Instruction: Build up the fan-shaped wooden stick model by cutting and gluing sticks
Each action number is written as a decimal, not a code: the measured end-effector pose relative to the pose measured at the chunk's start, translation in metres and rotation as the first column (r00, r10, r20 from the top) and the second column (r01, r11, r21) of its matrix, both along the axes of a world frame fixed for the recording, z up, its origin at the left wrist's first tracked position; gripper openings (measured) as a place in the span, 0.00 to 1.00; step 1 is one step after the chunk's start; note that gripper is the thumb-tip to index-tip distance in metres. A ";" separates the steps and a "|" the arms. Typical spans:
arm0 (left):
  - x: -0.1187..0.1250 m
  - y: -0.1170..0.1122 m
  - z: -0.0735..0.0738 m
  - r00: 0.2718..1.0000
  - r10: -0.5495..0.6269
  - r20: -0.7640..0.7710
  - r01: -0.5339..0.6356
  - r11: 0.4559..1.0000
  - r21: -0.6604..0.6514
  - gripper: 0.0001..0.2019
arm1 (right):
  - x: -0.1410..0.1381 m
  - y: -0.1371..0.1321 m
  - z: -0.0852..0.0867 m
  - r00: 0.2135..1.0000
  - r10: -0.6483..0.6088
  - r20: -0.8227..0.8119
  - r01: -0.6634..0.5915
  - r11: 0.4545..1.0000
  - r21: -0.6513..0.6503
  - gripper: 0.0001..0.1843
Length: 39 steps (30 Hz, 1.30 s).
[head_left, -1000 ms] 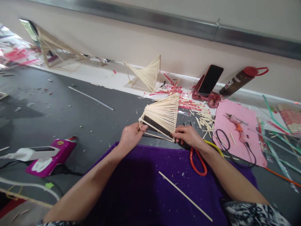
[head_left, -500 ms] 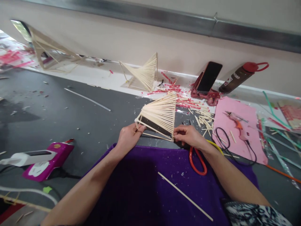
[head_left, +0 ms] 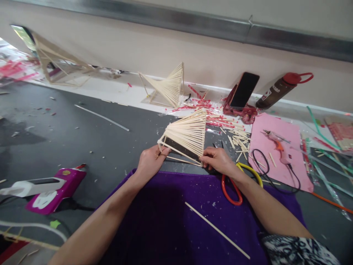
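Observation:
A small model built of thin wooden sticks (head_left: 187, 130), its slats fanned into a curved surface on a stick frame, stands on the grey table in front of me. My left hand (head_left: 153, 158) pinches its lower left corner between thumb and fingers. At the lower right corner, my right hand (head_left: 216, 160) has its fingers closed on the frame. Scissors with one red and one yellow handle loop (head_left: 232, 189) lie partly under my right hand and wrist. A single loose wooden stick (head_left: 217, 230) lies on the purple cloth (head_left: 165, 206) nearest me.
A similar stick model (head_left: 168, 86) stands against the wall. Cut sticks (head_left: 239, 141) are strewn beside a pink sheet (head_left: 292, 136) bearing a hot glue gun (head_left: 280, 147). A phone (head_left: 245, 90) and a bottle (head_left: 278, 90) stand behind. At left is a magenta device (head_left: 57, 189).
My right hand has shifted slightly left, closer onto the model's lower right corner. More of the scissors' yellow loop shows. My left hand keeps its hold.

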<state>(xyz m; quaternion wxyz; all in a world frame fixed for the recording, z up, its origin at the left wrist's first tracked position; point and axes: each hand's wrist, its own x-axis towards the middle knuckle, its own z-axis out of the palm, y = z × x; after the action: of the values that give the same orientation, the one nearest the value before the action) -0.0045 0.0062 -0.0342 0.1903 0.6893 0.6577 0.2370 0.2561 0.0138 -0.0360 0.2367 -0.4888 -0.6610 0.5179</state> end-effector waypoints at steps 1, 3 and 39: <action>0.000 0.000 0.001 1.000 -0.001 -0.002 0.001 1.000 -0.004 0.15 | 0.000 0.000 0.000 1.000 0.002 -0.003 -0.002 1.000 0.001 0.11; 0.000 0.000 0.002 1.000 -0.003 -0.008 0.003 1.000 -0.012 0.16 | 0.000 0.001 0.000 1.000 0.004 -0.010 -0.004 1.000 0.002 0.11; -0.019 -0.018 0.037 0.727 0.040 0.685 0.278 0.896 -0.348 0.17 | 0.034 -0.001 0.017 0.898 -0.331 0.290 0.301 0.943 0.145 0.18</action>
<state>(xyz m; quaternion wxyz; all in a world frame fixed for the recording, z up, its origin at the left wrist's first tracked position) -0.0232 -0.0123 0.0028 0.5774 0.5380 0.5314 0.3081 0.2901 0.0133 -0.0192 0.2340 -0.6529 -0.6259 0.3568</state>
